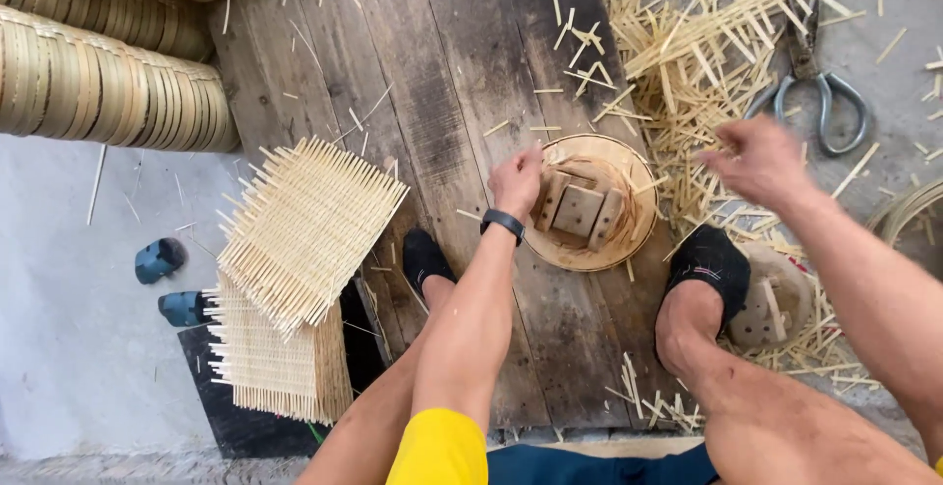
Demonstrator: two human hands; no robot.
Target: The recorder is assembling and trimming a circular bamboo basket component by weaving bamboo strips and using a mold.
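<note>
A round bamboo hoop frame lies on a dark wooden board, with a wooden block mould inside it. My left hand, a black band on its wrist, is closed on the frame's left rim. My right hand is blurred and hovers over a pile of loose bamboo strips, fingers loosely apart and nothing visible in it. Black-socked feet rest on either side of the frame, the left and the right.
Metal shears lie among the strips at the upper right. Woven bamboo mats are stacked at the left of the board. Stacked round hoops fill the upper left. Blue slippers sit on the grey floor. A round wooden disc lies by the right foot.
</note>
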